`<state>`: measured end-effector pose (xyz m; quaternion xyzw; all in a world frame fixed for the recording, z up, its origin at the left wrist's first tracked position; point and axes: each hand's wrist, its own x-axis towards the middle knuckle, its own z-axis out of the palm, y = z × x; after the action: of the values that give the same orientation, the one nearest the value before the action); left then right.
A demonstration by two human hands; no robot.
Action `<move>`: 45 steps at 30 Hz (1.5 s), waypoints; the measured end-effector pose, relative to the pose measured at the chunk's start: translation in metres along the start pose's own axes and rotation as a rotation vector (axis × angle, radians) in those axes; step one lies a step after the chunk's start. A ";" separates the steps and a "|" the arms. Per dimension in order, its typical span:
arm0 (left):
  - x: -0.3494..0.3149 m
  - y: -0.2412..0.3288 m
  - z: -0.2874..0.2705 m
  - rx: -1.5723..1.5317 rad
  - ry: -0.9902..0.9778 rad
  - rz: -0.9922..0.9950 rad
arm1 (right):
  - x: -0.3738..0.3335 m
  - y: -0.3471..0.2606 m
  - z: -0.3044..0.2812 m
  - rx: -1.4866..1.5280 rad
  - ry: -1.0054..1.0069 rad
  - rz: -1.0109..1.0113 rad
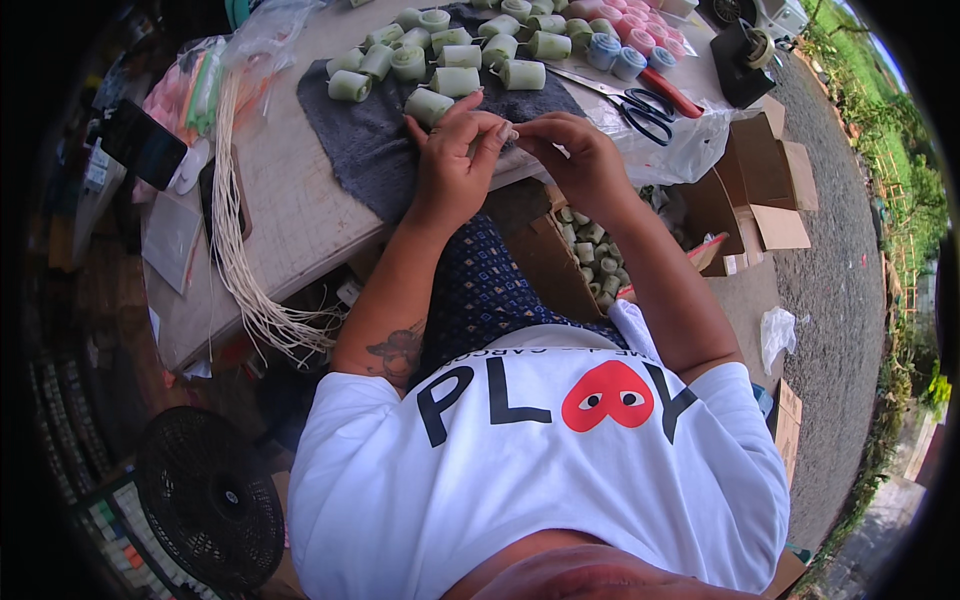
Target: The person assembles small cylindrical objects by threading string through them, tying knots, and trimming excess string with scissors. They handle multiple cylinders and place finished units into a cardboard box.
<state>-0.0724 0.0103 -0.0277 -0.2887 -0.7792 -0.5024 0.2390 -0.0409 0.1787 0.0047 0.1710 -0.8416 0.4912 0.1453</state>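
A pale green cylindrical candle [428,107] sits at the fingers of my left hand [455,165], which are curled around its sides. The thumb and a finger of that same hand come together close to my right hand [580,160]. My right fingertips are pinched on a tiny whitish bit, too small to make out. Both hands are over the table's near edge, above a dark grey cloth [350,135]. Several more green candles [457,81] lie on and beyond the cloth, some with short wicks showing.
Scissors [648,112] and a red-handled tool [672,92] lie right of the cloth, near blue candles [603,50], pink candles [640,40] and a black tape dispenser [742,65]. Long pale wicks [232,230] hang off the left side. Below stands a carton [545,255] of green candles.
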 end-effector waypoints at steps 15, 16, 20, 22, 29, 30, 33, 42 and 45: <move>0.001 0.003 -0.003 0.051 -0.051 0.037 | 0.001 -0.005 0.003 -0.104 0.037 -0.068; 0.001 0.004 -0.003 0.054 -0.051 0.029 | 0.001 -0.005 0.004 -0.117 0.055 -0.072; 0.001 -0.002 0.001 0.022 -0.028 0.015 | 0.004 -0.008 0.008 -0.173 0.134 -0.158; 0.001 -0.002 0.000 0.010 -0.012 0.020 | 0.006 -0.009 0.008 -0.267 0.151 -0.257; 0.003 -0.004 -0.001 -0.097 0.028 0.012 | 0.001 -0.003 -0.005 -0.255 0.120 -0.162; 0.003 -0.003 -0.001 -0.071 0.008 0.016 | 0.002 -0.004 -0.009 -0.174 0.089 -0.093; 0.004 0.001 -0.001 0.026 -0.051 0.008 | 0.002 0.001 -0.013 0.114 -0.014 0.074; 0.001 0.000 -0.001 0.097 -0.096 -0.021 | 0.011 -0.003 -0.010 -0.221 -0.115 -0.202; 0.001 -0.001 -0.001 0.094 -0.114 -0.022 | 0.011 0.000 -0.008 -0.331 -0.108 -0.306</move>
<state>-0.0741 0.0093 -0.0273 -0.2968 -0.8173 -0.4508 0.2020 -0.0501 0.1840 0.0134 0.2966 -0.8815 0.3087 0.1991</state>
